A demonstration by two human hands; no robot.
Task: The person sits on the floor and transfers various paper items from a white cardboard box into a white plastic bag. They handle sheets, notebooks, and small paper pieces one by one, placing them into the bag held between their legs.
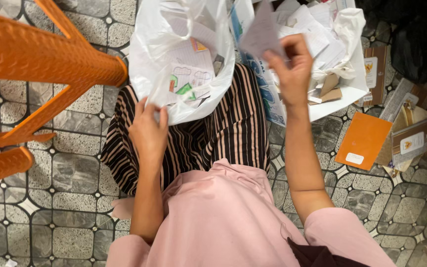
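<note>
Clearly the left hand [148, 129] pinches the white plastic bag's [181, 59] rim, keeping it open on the lap; right of the bag, right hand [292, 66] fingers grip 1 paper slip [262, 33].

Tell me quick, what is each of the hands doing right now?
Left hand: closed, pinching the rim of the white plastic bag on the lap.
Right hand: closed, holding up a piece of paper.
</note>
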